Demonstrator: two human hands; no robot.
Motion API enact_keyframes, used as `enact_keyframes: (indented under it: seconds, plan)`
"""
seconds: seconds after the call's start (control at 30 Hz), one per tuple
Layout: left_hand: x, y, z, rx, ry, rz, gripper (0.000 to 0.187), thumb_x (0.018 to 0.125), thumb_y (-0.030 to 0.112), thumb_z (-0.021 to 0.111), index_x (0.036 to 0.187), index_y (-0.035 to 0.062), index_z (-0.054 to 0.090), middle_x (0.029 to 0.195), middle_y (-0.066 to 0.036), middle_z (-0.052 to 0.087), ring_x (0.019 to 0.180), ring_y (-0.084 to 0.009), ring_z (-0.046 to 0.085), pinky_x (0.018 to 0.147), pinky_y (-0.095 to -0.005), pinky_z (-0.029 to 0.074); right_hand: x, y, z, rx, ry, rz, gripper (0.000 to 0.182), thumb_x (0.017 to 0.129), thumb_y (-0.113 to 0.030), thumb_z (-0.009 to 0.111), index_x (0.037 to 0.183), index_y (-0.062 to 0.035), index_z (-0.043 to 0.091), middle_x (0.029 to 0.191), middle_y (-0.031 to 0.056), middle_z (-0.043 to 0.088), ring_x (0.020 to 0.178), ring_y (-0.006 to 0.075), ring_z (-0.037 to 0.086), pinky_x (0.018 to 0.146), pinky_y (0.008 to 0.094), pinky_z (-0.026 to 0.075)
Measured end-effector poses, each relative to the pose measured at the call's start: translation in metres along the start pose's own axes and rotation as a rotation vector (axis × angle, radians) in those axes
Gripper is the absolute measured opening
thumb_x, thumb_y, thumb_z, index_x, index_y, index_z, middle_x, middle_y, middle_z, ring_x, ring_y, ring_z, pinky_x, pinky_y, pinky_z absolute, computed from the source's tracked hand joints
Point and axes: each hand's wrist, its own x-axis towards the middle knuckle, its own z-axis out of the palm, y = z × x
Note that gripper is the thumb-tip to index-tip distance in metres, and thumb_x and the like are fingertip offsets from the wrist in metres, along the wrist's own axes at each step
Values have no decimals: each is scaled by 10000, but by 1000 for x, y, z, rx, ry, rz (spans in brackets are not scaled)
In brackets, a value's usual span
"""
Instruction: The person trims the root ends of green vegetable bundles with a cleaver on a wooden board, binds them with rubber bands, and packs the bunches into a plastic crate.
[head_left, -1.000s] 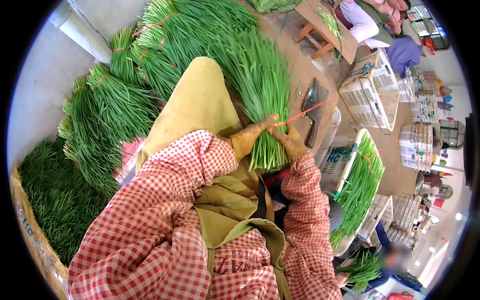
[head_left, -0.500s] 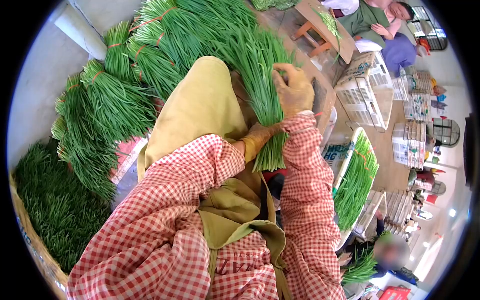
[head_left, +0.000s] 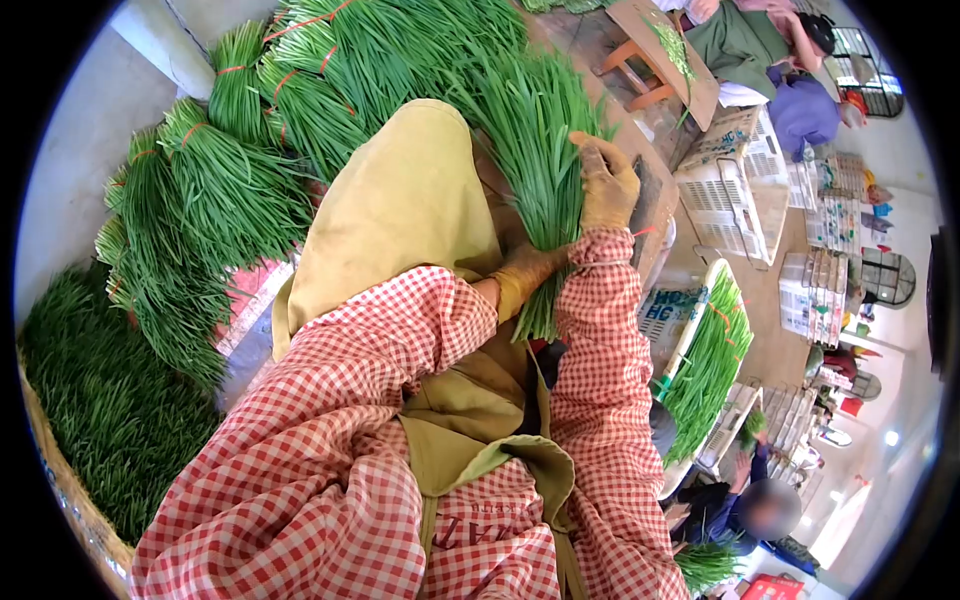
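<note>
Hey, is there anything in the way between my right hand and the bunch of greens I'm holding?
Nothing visible stands between your right hand and the bunch; the hand is right beside the leaves. Your left hand grips the stems lower down, out of that path.

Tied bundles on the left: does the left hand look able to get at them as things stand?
Probably not: the left hand is closed around a bunch, and the knee stands between it and the bundles.

Co-worker's head (head_left: 768,510) blurred, tan rim (head_left: 68,490) cut off lower left, green stalks (head_left: 541,195) partly hidden by left hand (head_left: 525,276)
</note>
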Motion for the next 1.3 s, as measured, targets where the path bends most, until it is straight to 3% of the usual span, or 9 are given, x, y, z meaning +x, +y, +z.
enact_keyframes:
  seconds: [0.2, 0.33, 0.53, 0.6, 0.73, 0.83, 0.9, 1.2, 1.3]
  plan:
    - [-23, 59, 29, 205, 152, 171, 612, 789, 321, 793, 1269, 31, 547, 1208, -62, 617, 1066, -184, 583, 912, -319, 468, -46, -31, -20, -76, 264, -284, 153, 871, -145, 692, 975, -44, 742, 955, 61, 684, 925, 158, 599, 844, 298, 478]
    - [-20, 62, 29, 24, 168, 88, 526, 737, 238, 841, 1157, 18, 611, 1033, -66, 663, 875, -191, 630, 761, -333, 518, -56, -35, -11, 92, 48, -429, 167, 898, -164, 669, 930, -8, 717, 914, 70, 682, 894, 179, 610, 837, 293, 486]
    - [21, 27, -11, 691, 183, 264, 215, 953, 241, 559, 1009, 37, 596, 916, -27, 622, 852, -152, 616, 741, -300, 508, -64, -15, 6, 777, -181, 131, 248, 968, -232, 578, 1029, 7, 609, 691, 36, 611, 518, 107, 501, 509, 239, 402]
    - [23, 25, -22, 658, 90, 253, 240, 982, 244, 500, 1031, 28, 592, 907, -25, 621, 858, -143, 608, 806, -295, 479, -74, -9, -8, 1486, -450, 574, 295, 958, -303, 596, 974, -9, 604, 712, -1, 595, 481, 63, 449, 424, 206, 337]
    - [-2, 41, -19, 172, -175, 110, 340, 981, 255, 476, 1175, 4, 599, 936, -27, 639, 886, -134, 590, 1005, -304, 396, -100, -62, -41, 689, -515, 353, 330, 972, -344, 560, 1062, -29, 600, 756, 12, 624, 513, 55, 474, 445, 200, 359]
    - [-14, 62, 8, 197, 118, -90, 534, 791, 422, 764, 1141, 39, 635, 1002, -47, 666, 911, -166, 634, 865, -341, 513, -59, -30, -57, -47, -428, -68, 324, 991, -290, 530, 1157, -29, 630, 812, 36, 654, 595, 57, 517, 519, 186, 395]
    - [-28, 79, 25, 149, 121, -100, 551, 764, 406, 792, 1142, 39, 633, 1014, -59, 668, 901, -176, 638, 809, -345, 529, -27, -26, -51, -90, -290, 155, 248, 968, -195, 549, 1095, -2, 642, 856, 53, 676, 682, 109, 601, 642, 264, 481]
    - [-27, 86, 24, 60, 180, -266, 580, 743, 348, 822, 1206, 60, 623, 1152, -85, 643, 1013, -210, 609, 828, -383, 504, 46, 31, 25, -244, -293, 83, 240, 913, -195, 624, 1126, -91, 658, 776, 30, 662, 643, 130, 602, 652, 264, 477]
    - [-15, 67, 11, 54, 85, -105, 526, 776, 313, 798, 1199, 53, 624, 1150, -71, 646, 1000, -194, 611, 843, -355, 501, 41, 21, 12, -42, -279, 251, 202, 918, -169, 611, 1072, -45, 654, 809, 9, 666, 587, 91, 547, 528, 225, 427]
